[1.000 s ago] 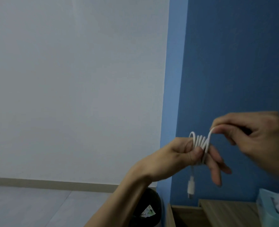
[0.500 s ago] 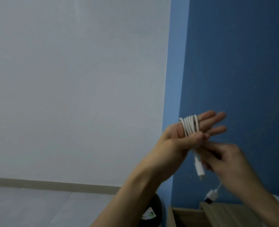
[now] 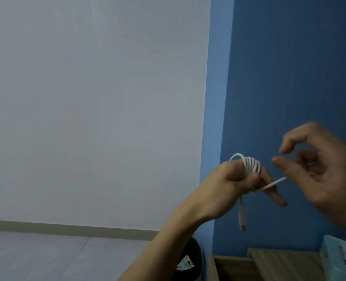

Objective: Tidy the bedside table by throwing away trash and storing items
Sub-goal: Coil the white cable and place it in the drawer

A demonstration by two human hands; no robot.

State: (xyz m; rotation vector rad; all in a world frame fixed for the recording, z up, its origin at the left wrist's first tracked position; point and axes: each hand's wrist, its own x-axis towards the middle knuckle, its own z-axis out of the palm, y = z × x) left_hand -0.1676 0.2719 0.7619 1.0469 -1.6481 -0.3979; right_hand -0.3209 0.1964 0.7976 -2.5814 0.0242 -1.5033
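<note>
A white charging cable (image 3: 251,165) is wound in several loops round the fingers of my left hand (image 3: 237,181), whose thumb presses the coil in place. One plug end (image 3: 242,218) hangs down below that hand. The free strand runs right from the coil to my right hand (image 3: 320,171), which is blurred and holds the strand's far end with curled fingers, raised in front of the blue wall. Both hands hover above the wooden bedside table (image 3: 279,264) at the lower right.
A black trash bin (image 3: 190,260) with a crumpled wrapper inside stands on the floor left of the table. A light blue tissue box (image 3: 340,258) sits on the table at the far right. White wall and grey floor fill the left.
My right hand has swung up from below the coil to its right, bringing the strand round for another turn. My left hand has turned its fingers downward, and the coil sits lower.
</note>
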